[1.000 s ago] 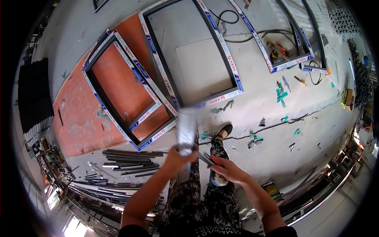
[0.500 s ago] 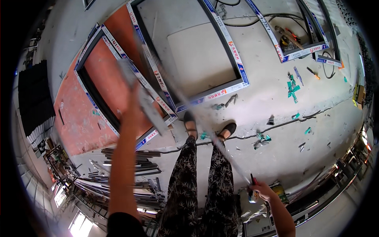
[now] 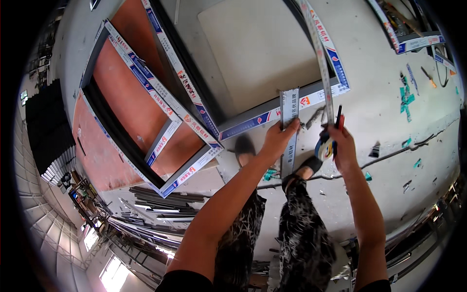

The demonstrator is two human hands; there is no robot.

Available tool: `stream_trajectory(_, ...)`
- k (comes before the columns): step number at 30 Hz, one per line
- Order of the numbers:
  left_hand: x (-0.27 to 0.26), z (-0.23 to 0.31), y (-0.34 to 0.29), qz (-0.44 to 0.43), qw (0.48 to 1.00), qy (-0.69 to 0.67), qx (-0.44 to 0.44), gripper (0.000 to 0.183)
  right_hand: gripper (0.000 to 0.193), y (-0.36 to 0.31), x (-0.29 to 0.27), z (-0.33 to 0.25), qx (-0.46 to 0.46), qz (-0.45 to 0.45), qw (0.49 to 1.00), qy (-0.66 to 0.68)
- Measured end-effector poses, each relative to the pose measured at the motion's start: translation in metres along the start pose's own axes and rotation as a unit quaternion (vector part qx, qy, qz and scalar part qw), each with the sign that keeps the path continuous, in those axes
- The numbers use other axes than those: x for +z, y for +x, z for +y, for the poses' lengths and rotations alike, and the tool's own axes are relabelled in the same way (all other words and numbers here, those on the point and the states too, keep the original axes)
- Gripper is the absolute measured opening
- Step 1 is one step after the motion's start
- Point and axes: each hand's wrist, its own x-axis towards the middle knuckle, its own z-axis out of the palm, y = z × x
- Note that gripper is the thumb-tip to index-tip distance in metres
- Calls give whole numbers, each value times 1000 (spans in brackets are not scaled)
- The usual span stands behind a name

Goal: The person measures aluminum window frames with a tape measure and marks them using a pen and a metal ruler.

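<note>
Left hand (image 3: 279, 139) has swung rightward, bringing its gripped metal strip (image 3: 290, 104) near the tape measure (image 3: 323, 148). Right hand (image 3: 345, 148) grips the latter.

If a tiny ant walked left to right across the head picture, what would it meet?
Stack of long black strips, frame over orange board, left hand gripping flat silver bar, right hand with tape measure, yellow-handled tool.

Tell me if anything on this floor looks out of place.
Yes: green scraps lie strewn on the pale floor to the right of the right hand, like dropped litter. A jagged dark line also crosses it; crack or cord, I cannot tell.
</note>
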Motion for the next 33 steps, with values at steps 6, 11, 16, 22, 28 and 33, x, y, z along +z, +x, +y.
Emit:
stream_trajectory(6, -19, -67, 64, -56, 970, 234, -19, 53, 27, 87, 21, 3, -77, 2, 996, -49)
stream_trajectory(11, -31, -109, 72, -140, 927, 349, 1, 62, 24, 119, 23, 20, -88, -4, 992, -87)
stream_trajectory(16, -52, -84, 90, -123, 921, 362, 76, 52, 22, 141, 30, -3, -128, -49, 987, -89)
stream_trajectory(22, -61, 22, 84, 60, 927, 291, 230, 42, 23, 116, 45, -45, -192, -109, 969, -112)
stream_trajectory(28, -10, 35, 83, 112, 908, 126, 384, 41, 25, 80, 42, 5, -105, -125, 986, -41)
stream_trajectory(33, 7, 19, 70, 24, 933, 133, 334, 37, 24, 88, 26, 20, -61, -154, 986, -26)
